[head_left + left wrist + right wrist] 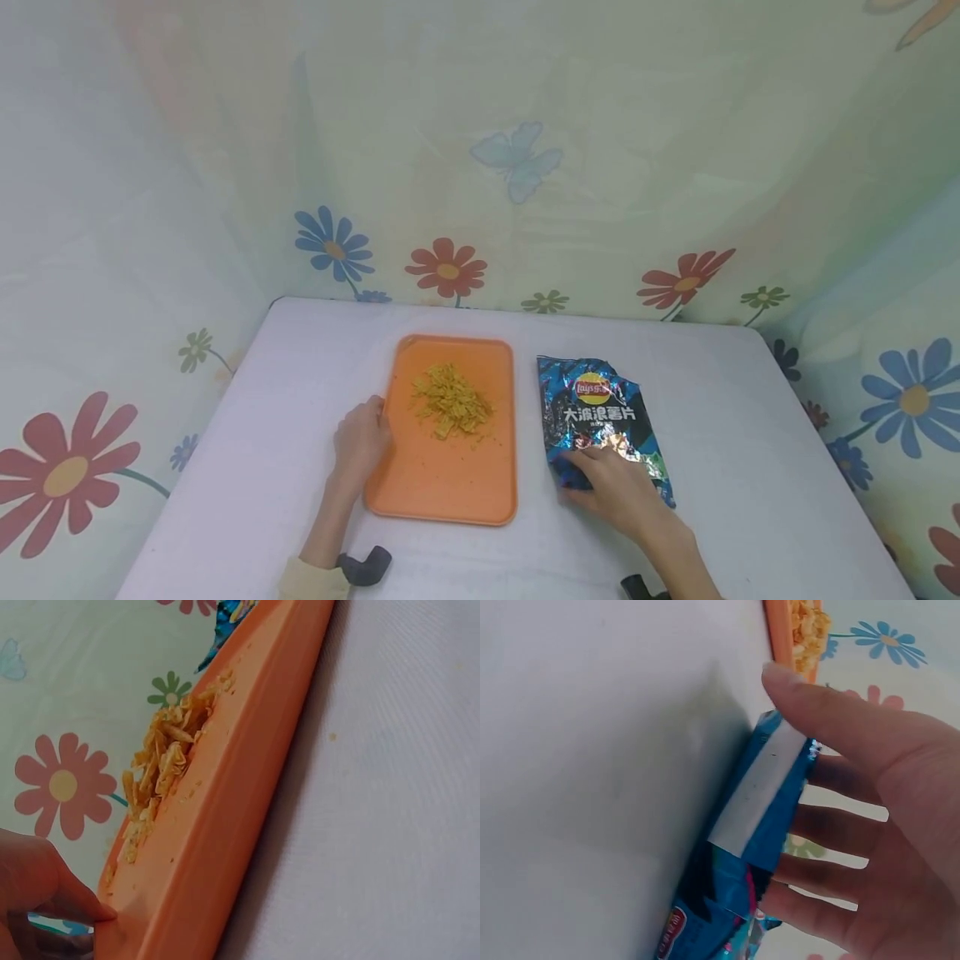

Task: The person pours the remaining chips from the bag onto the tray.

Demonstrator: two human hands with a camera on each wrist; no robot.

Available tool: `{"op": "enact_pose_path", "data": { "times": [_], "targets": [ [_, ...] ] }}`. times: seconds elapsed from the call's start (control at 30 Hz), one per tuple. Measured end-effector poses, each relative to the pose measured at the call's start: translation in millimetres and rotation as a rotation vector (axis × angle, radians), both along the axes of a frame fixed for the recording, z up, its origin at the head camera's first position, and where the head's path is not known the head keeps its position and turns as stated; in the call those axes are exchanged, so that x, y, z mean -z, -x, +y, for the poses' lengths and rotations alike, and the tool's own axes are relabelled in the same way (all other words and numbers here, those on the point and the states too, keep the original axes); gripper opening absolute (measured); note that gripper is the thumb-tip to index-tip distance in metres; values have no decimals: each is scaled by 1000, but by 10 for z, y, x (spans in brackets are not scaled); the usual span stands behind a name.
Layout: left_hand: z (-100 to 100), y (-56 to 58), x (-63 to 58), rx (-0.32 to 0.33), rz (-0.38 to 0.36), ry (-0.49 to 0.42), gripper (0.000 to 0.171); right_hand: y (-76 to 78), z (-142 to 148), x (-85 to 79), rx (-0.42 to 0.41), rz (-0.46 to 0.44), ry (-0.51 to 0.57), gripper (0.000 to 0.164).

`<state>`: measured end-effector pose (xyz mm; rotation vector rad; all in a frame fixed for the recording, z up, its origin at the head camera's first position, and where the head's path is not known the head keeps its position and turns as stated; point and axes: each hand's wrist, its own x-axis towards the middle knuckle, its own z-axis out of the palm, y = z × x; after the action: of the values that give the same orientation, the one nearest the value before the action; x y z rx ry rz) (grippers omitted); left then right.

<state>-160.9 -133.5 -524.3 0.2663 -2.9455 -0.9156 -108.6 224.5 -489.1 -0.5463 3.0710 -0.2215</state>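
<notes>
An orange tray (442, 487) lies left of centre on the table, a heap of crushed yellow chips (452, 402) on its upper half. My left hand (363, 439) pinches the tray's left edge; in the left wrist view the thumb is on the inside of the rim. To the right lies a blue and black chip bag (592, 400), its top edge uneven. My right hand (615, 487) holds the bag's lower left part between thumb and fingers. In the right wrist view, the bag (757, 787) hides the fingertips.
A white cloth covers the table (720, 417). Behind and at both sides hangs a flower-printed curtain (600, 125). A dark curved piece (366, 567) is at the left wrist, and another (637, 587) sits near the right one. A tiny crumb (333, 737) lies on the cloth.
</notes>
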Motion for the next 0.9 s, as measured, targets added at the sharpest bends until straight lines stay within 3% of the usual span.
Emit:
{"op": "enact_pose_path", "data": {
  "times": [0.2,0.37,0.43,0.5,0.67,0.77,0.9],
  "targets": [
    [-32,-69,-62,-21,34,-12,28,-76,39,-179,-32,117,96,50],
    [-31,-67,-211,-34,203,44,25,-30,79,-372,-82,293,271,44],
    [-6,-43,-306,23,286,58,25,26,69,-420,-88,333,305,47],
    [28,-12,-402,129,348,88,29,88,34,-445,-93,345,313,53],
    [170,6,-622,382,390,155,48,236,-129,-475,-100,289,267,67],
    [263,6,-714,442,377,165,57,314,-246,-512,-107,241,237,72],
    [331,11,-764,461,354,155,61,369,-341,-566,-106,204,226,73]
  ]
}}
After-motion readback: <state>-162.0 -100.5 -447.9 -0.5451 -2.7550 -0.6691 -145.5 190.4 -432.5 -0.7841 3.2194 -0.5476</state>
